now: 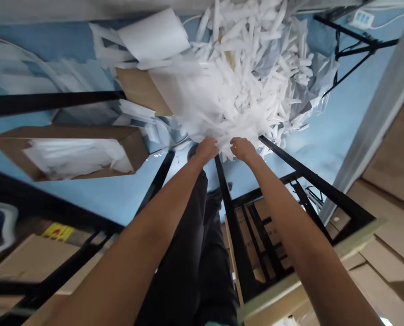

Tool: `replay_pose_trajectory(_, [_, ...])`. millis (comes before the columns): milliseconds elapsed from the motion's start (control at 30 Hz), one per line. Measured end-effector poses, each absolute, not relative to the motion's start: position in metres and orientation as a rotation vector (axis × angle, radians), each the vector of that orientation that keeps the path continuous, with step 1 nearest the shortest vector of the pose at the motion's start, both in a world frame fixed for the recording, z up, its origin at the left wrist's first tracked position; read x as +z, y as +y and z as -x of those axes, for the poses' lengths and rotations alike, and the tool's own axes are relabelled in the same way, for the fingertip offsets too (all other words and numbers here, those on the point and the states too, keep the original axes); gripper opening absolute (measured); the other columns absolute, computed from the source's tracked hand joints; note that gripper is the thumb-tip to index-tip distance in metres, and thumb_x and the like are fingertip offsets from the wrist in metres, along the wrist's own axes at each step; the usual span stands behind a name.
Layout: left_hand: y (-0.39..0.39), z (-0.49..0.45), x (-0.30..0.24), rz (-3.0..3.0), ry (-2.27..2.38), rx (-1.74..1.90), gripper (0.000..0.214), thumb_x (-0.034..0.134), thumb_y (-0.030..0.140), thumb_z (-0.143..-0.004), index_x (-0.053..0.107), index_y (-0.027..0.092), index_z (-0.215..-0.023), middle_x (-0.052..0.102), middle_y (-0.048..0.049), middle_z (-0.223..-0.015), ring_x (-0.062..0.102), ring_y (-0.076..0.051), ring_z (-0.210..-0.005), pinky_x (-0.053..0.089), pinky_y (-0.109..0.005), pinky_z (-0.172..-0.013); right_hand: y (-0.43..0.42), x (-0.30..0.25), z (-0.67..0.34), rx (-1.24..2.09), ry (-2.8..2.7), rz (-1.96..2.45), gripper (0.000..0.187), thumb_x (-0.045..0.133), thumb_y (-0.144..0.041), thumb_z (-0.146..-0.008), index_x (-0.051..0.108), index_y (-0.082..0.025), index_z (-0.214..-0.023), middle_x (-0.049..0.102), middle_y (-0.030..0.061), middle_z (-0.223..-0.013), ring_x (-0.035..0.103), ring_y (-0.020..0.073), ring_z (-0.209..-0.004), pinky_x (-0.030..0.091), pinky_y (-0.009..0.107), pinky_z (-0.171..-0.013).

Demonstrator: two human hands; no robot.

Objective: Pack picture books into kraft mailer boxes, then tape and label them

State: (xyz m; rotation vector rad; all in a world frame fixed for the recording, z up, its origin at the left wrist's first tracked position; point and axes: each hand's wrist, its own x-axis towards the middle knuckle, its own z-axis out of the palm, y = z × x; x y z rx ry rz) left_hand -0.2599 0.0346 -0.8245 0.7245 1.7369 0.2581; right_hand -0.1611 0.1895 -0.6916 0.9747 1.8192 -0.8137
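Observation:
Both my arms reach straight down toward a big heap of white foam strips and plastic sheeting (245, 77) on the blue floor (337, 122). My left hand (206, 148) is closed at the near edge of the heap, fingers curled into the white material. My right hand (242, 148) is beside it, a hand's width away, also closed on the white material at the same edge. Its fingertips are buried in the foam. My dark trouser leg (197, 253) shows between my arms.
An open cardboard box (69, 154) with white packing inside lies at the left. A flat brown board (142, 90) and white sheet (154, 36) lie beyond. Black metal frame bars (306, 176) cross the floor. Stacked cardboard (388, 253) sits at right; a power strip (360, 19) at top right.

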Motion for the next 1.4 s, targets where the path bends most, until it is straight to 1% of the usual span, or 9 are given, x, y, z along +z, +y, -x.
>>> replay_pose_trajectory(133, [0.036,0.245,-0.89,-0.805,1.627,0.214,0.037,0.069,0.008,-0.078,0.082,0.016,-0.112,0.067,-0.0212,-0.153,0.072,-0.037,-0.127,0.054,-0.049,-0.115,0.172,-0.743,0.157,-0.827,1.8,-1.013,0.04,0.059,-0.02,-0.106,0.073,-0.02,-0.143,0.081,0.0122,-0.129,0.074,0.034,-0.126,0.057,0.046,-0.112])
replay_pose_trajectory(267, [0.031,0.238,-0.915,-0.882,1.564,0.209,0.031,0.068,0.005,-0.078,0.083,0.017,-0.104,0.08,-0.0194,-0.121,0.075,-0.035,-0.118,0.055,-0.046,-0.112,0.156,-0.77,0.151,-0.837,1.8,-1.041,0.048,0.055,-0.013,-0.105,0.066,-0.017,-0.151,0.077,0.0155,-0.139,0.073,0.0351,-0.129,0.057,0.047,-0.113])
replay_pose_trajectory(367, [0.023,0.237,-0.898,-0.928,1.575,0.216,0.027,0.068,0.008,-0.086,0.082,0.017,-0.107,0.08,-0.0181,-0.111,0.073,-0.036,-0.12,0.053,-0.047,-0.115,0.149,-0.77,0.146,-0.794,1.815,-1.074,0.059,0.06,-0.01,-0.102,0.06,-0.017,-0.16,0.062,0.0199,-0.163,0.07,0.0371,-0.136,0.054,0.05,-0.118])
replay_pose_trajectory(500, [0.015,0.24,-0.824,-1.015,1.686,0.363,0.041,0.057,0.014,-0.101,0.072,0.014,-0.139,0.077,-0.0217,-0.127,0.071,-0.036,-0.125,0.054,-0.049,-0.114,0.153,-0.731,0.149,-0.762,2.086,-0.981,0.065,0.073,-0.012,-0.097,0.063,-0.024,-0.16,0.032,0.0151,-0.185,0.036,0.0405,-0.169,0.032,0.062,-0.136])
replay_pose_trajectory(600, [0.012,0.244,-0.748,-1.072,1.719,0.526,0.045,0.05,0.013,-0.105,0.068,0.016,-0.146,0.077,-0.0189,-0.131,0.072,-0.032,-0.122,0.054,-0.047,-0.115,0.164,-0.676,0.164,-0.76,2.255,-0.787,0.048,0.075,-0.016,-0.097,0.076,-0.025,-0.144,0.031,0.01,-0.186,0.017,0.0372,-0.176,0.02,0.065,-0.141])
replay_pose_trajectory(767, [0.018,0.258,-0.619,-0.975,1.887,0.677,0.038,0.055,0.01,-0.103,0.073,0.023,-0.134,0.08,-0.013,-0.124,0.073,-0.03,-0.121,0.054,-0.043,-0.114,0.189,-0.562,0.189,-0.777,2.322,-0.634,0.03,0.07,-0.01,-0.092,0.089,-0.024,-0.11,0.054,0.0055,-0.174,0.017,0.0337,-0.177,0.011,0.063,-0.145])
replay_pose_trajectory(933, [0.04,0.276,-0.502,-0.943,2.029,0.79,0.04,0.053,0.011,-0.103,0.071,0.024,-0.136,0.08,-0.0103,-0.126,0.07,-0.028,-0.126,0.05,-0.042,-0.118,0.207,-0.433,0.181,-0.817,2.333,-0.652,0.048,0.062,-0.007,-0.088,0.088,-0.03,-0.12,0.054,-0.0039,-0.174,0.014,0.025,-0.177,0.003,0.055,-0.146])
replay_pose_trajectory(1167, [0.041,0.278,-0.37,-1.163,2.045,0.651,0.028,0.056,0.014,-0.098,0.077,0.02,-0.115,0.076,-0.0158,-0.125,0.066,-0.034,-0.126,0.047,-0.043,-0.117,0.197,-0.245,0.13,-0.778,2.52,-0.832,0.046,0.059,-0.007,-0.09,0.087,-0.027,-0.12,0.066,0.0013,-0.163,0.013,0.0279,-0.177,0.002,0.067,-0.145])
replay_pose_trajectory(1400, [0.014,0.257,-0.277,-1.22,2.178,0.701,0.015,0.063,0.014,-0.089,0.071,0.024,-0.096,0.076,-0.0129,-0.11,0.067,-0.033,-0.117,0.047,-0.045,-0.117,0.113,-0.086,0.059,-0.851,2.751,-1.256,0.041,0.059,-0.002,-0.095,0.086,-0.023,-0.119,0.08,0.0109,-0.137,0.034,0.0316,-0.171,0.014,0.066,-0.146])
